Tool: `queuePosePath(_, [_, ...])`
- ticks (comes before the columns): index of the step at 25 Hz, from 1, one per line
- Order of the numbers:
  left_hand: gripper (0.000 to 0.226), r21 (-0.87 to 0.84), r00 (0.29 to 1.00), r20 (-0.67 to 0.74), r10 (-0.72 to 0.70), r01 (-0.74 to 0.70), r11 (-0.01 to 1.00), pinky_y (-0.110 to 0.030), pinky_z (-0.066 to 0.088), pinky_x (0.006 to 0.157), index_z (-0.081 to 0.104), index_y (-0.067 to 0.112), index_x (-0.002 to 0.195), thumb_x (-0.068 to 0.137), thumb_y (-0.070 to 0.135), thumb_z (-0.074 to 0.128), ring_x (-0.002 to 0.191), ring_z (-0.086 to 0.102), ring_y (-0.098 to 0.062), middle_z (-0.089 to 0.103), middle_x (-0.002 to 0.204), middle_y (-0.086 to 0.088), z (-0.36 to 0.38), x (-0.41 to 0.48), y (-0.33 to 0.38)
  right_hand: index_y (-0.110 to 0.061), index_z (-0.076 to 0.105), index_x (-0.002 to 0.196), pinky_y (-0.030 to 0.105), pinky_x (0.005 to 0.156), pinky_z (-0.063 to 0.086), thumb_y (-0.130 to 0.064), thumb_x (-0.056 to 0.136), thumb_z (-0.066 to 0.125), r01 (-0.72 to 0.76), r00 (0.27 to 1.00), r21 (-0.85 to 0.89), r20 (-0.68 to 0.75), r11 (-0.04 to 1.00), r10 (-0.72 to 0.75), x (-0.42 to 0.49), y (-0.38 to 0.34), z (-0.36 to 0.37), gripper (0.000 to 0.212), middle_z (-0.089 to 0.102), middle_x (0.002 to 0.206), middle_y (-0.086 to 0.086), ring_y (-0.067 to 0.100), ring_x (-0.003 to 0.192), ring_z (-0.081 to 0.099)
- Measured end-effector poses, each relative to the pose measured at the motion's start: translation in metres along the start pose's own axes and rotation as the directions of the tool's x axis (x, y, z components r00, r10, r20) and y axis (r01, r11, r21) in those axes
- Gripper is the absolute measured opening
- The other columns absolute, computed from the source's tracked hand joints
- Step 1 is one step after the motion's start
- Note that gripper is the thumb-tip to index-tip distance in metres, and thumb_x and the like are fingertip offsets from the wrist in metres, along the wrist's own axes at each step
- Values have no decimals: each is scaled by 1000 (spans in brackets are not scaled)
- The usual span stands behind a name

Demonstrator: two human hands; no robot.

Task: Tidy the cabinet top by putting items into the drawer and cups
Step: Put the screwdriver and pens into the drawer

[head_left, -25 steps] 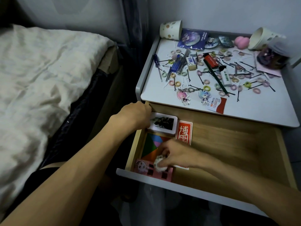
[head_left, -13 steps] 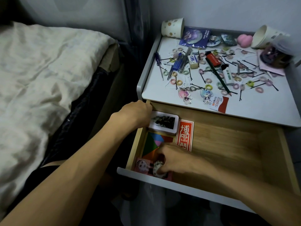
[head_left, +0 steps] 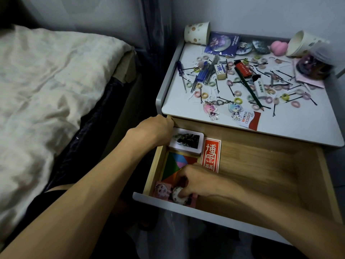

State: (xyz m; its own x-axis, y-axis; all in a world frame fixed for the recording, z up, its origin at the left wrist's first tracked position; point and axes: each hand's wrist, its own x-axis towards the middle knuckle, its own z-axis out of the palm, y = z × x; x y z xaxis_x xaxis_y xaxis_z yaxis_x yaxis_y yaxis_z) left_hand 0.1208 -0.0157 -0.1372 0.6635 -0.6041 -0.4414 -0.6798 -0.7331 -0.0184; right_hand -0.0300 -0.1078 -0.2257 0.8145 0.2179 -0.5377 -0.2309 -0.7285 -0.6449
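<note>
Early stage: the desk [head_left: 291, 126], upper right of the frame, is still carrying scattered hair ties [head_left: 197, 94], pins, pens and keychains [head_left: 222, 107], and the paper cups [head_left: 197, 34] at its back edge are waiting. The drawer [head_left: 261, 165] is standing open. The right hand [head_left: 194, 182] is pinching a round trinket [head_left: 177, 195], setting it on the pink card [head_left: 161, 189] at the drawer's lower left; a second ago it was holding it slightly higher. The left hand [head_left: 153, 129] is staying put, gripping the drawer's left wall
</note>
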Motion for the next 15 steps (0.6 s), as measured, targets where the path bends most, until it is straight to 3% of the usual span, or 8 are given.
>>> queuePosePath(7, [18,3,1000,-19,-3,3,1000,-27,36,48,44,16,90,88,16,62,61,49,-15,45,73,-1,1,1,0,-22,62,123,19,72,53,-24,85,72,16,1000,7,26,1000,-16,-2,-3,-3,39,66,114,-2,5,89,64])
queuePosePath(11, [15,0,999,-43,-12,12,1000,-26,34,48,46,17,91,89,17,61,60,47,-14,43,72,0,0,1,2,-25,62,122,25,86,54,-26,85,72,30,999,-20,-11,999,-30,-5,-3,0,39,64,118,-5,6,101,62])
queuePosePath(15, [11,-19,999,-47,-2,2,1000,-25,30,46,48,16,89,88,15,59,58,45,-13,42,71,0,-5,-2,6,-26,63,120,28,87,55,-29,83,74,32,999,-14,-35,999,-32,-7,-4,1,39,66,115,-4,8,100,62])
